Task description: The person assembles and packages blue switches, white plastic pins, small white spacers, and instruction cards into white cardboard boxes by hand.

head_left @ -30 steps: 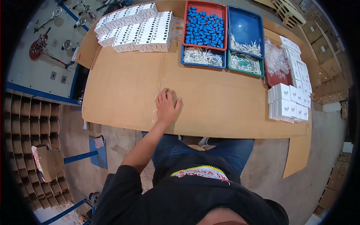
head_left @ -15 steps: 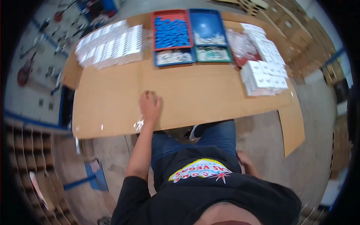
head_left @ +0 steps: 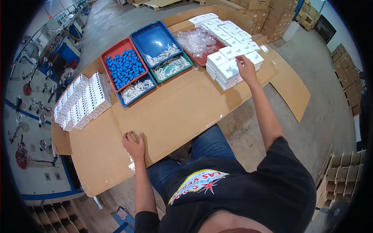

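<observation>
My left hand point(head_left: 134, 146) rests on the brown cardboard tabletop point(head_left: 175, 112) near its front edge, fingers curled under, with nothing visible in it. My right arm stretches far to the right. My right hand point(head_left: 245, 64) hovers with loose fingers over a stack of flat white boxes point(head_left: 227, 70), its fingertips touching the top one. More white boxes point(head_left: 223, 31) lie in rows behind that stack.
A red tray point(head_left: 112, 47) holds blue parts point(head_left: 125, 66). Beside it are a blue tray point(head_left: 149, 39) and a green tray point(head_left: 187, 62) with white parts, and clear plastic bags point(head_left: 194, 40). Labelled white boxes point(head_left: 81, 103) line the left. Brown cartons point(head_left: 272, 19) stand behind.
My right arm has come into view and reached to the white boxes. My left hand stays on the cardboard, its fingers now curled. My head has turned, shifting the view.
</observation>
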`<state>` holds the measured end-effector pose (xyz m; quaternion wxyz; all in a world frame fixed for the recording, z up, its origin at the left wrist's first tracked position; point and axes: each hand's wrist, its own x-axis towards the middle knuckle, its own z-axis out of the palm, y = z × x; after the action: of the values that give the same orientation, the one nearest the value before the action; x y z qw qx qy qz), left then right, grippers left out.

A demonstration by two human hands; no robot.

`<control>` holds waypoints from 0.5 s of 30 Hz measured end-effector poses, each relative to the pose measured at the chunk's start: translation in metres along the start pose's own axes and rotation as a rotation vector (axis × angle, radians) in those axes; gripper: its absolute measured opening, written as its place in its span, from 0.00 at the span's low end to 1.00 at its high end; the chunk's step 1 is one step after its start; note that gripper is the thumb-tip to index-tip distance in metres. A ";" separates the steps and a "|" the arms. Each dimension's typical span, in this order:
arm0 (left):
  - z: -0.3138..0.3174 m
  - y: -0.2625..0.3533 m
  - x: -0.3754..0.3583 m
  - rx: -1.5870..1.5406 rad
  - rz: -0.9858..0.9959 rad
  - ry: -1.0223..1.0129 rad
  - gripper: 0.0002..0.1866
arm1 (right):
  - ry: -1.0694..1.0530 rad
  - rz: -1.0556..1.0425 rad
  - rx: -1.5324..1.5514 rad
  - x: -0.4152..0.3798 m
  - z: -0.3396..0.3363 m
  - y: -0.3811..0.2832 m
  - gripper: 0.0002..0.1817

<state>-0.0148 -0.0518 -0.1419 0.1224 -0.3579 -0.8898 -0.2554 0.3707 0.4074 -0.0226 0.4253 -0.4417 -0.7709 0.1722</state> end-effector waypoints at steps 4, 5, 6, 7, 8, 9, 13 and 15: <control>0.002 -0.004 0.002 -0.109 -0.023 0.006 0.24 | -0.095 -0.246 -0.256 0.058 0.031 0.051 0.15; 0.003 -0.006 0.000 -0.107 -0.023 0.009 0.24 | -0.176 -0.181 -0.348 0.065 0.040 0.069 0.17; 0.004 -0.007 -0.001 -0.157 0.001 0.056 0.23 | -0.175 -0.186 -0.344 0.066 0.038 0.067 0.17; 0.005 -0.008 -0.003 -0.207 0.025 0.106 0.23 | -0.221 -0.120 -0.365 0.064 0.037 0.066 0.17; 0.004 -0.011 -0.004 -0.205 0.022 0.116 0.23 | -0.268 -0.054 -0.386 0.063 0.038 0.063 0.16; -0.001 -0.009 -0.007 -0.225 0.023 0.135 0.22 | -0.266 -0.063 -0.381 0.062 0.037 0.058 0.16; -0.013 0.015 -0.030 -0.443 -0.171 0.144 0.21 | -0.182 0.030 -0.386 0.059 0.031 0.056 0.26; -0.004 0.023 -0.057 -0.498 -0.157 0.148 0.20 | -0.166 0.000 -0.388 0.063 0.032 0.071 0.26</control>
<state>0.0422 -0.0726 -0.1524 0.0750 -0.2874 -0.8132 -0.5005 0.3670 0.5024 -0.0544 0.2675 -0.4995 -0.8220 0.0562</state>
